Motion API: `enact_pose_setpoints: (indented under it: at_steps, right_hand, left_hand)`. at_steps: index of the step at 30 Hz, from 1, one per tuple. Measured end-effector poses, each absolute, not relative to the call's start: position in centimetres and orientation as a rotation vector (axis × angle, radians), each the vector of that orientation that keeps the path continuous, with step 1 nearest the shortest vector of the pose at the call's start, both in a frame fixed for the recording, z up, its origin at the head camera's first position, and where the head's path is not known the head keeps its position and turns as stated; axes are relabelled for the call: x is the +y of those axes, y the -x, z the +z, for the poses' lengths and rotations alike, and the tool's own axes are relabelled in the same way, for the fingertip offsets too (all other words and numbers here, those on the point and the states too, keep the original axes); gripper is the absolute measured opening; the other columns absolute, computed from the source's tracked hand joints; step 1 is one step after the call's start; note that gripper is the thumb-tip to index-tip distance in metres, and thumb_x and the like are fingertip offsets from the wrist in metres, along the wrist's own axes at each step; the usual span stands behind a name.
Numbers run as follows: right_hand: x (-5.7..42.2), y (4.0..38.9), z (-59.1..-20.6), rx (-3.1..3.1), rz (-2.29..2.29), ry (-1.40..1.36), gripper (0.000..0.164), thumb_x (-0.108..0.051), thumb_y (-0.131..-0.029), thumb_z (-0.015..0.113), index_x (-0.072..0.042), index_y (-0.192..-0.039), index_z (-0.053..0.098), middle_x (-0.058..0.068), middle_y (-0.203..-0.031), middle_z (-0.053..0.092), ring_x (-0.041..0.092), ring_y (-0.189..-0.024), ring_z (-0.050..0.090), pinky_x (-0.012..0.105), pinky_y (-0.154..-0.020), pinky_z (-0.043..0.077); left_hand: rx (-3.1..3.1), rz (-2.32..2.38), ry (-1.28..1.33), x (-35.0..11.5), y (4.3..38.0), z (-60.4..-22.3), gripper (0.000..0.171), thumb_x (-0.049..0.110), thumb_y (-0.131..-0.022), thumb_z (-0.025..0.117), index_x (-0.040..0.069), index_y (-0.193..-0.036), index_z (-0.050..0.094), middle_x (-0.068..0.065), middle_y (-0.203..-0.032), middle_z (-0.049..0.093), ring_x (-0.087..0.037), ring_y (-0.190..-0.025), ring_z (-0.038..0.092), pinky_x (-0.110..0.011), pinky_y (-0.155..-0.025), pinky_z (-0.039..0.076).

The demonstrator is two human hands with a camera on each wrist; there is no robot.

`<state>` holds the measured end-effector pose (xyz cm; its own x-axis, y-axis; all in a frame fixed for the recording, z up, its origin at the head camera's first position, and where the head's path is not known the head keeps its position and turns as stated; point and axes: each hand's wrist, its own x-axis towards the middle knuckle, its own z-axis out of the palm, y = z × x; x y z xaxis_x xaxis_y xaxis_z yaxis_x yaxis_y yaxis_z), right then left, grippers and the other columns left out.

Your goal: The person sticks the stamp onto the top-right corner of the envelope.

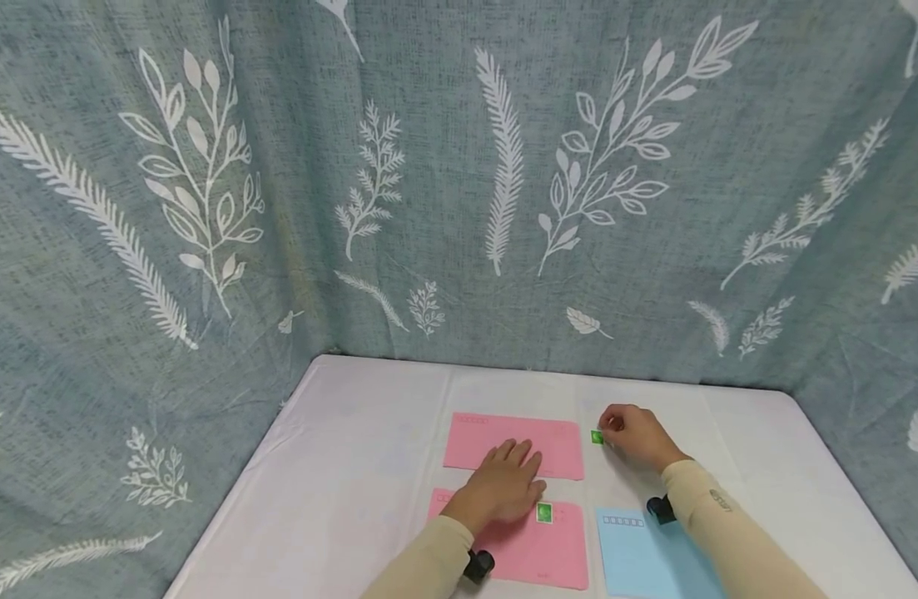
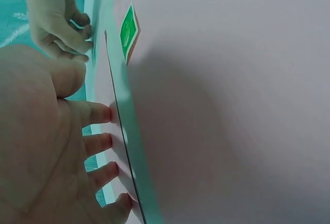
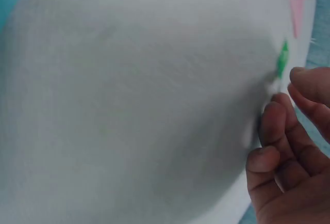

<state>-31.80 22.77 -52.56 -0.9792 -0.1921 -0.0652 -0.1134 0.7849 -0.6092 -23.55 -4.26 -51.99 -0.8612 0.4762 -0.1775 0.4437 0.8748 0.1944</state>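
My left hand [image 1: 503, 478] lies with its fingers spread, the fingertips pressing on the far pink envelope [image 1: 473, 441]. Its palm side shows in the left wrist view, with the fingertips along that envelope's near edge. Off to the right, my right hand [image 1: 638, 433] has thumb and forefinger brought together at the edge of a small green stamp [image 1: 597, 437], just beside the far envelope. The same stamp [image 3: 282, 59] appears nearly edge-on at the fingertips in the right wrist view. Below my left hand is a nearer pink envelope [image 1: 533, 553] bearing another green stamp [image 1: 544, 512].
A light blue envelope [image 1: 627, 557] lies at the front right, partly under the right forearm. All of it is on a white-covered table [image 1: 354, 449]. A grey-green curtain [image 1: 444, 166] with white leaf prints hangs behind and along the sides.
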Motion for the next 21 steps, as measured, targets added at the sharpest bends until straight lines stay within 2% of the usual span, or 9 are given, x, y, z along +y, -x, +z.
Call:
enact_pose_setpoints:
  at_steps: [3,9,21]
  right_hand:
    - [22.62,32.06,-53.14,2.876,-0.921,0.245,0.006,-0.012,-0.093,0.072,-0.011,-0.098,0.07,0.001,-0.083,0.061,0.018,-0.075,0.055,0.036,-0.069,0.048]
    - [22.34,32.38,-53.39,2.913,-0.894,0.302,0.01,-0.01,-0.091,0.074,-0.013,-0.085,0.066,0.001,-0.076,0.058,0.019,-0.073,0.053,0.036,-0.069,0.045]
    - [22.07,32.51,-52.94,2.857,-0.923,0.237,0.011,-0.006,-0.09,0.074,-0.01,-0.085,0.064,0.002,-0.078,0.06,0.019,-0.074,0.053,0.035,-0.067,0.045]
  left_hand:
    - [2.822,0.214,-0.692,-4.22,23.61,-51.85,0.057,0.045,-0.108,0.038,0.019,-0.158,0.039,-0.002,-0.165,0.029,-0.025,-0.152,0.023,-0.042,-0.12,0.022]
    - [2.818,0.197,-0.679,-4.01,23.7,-51.5,0.057,0.046,-0.108,0.039,0.018,-0.158,0.039,-0.002,-0.165,0.03,-0.026,-0.152,0.024,-0.044,-0.12,0.023]
    - [2.812,0.168,-0.697,-3.84,23.66,-51.56,0.059,0.047,-0.107,0.042,0.017,-0.158,0.04,-0.004,-0.164,0.03,-0.027,-0.151,0.025,-0.045,-0.119,0.024]
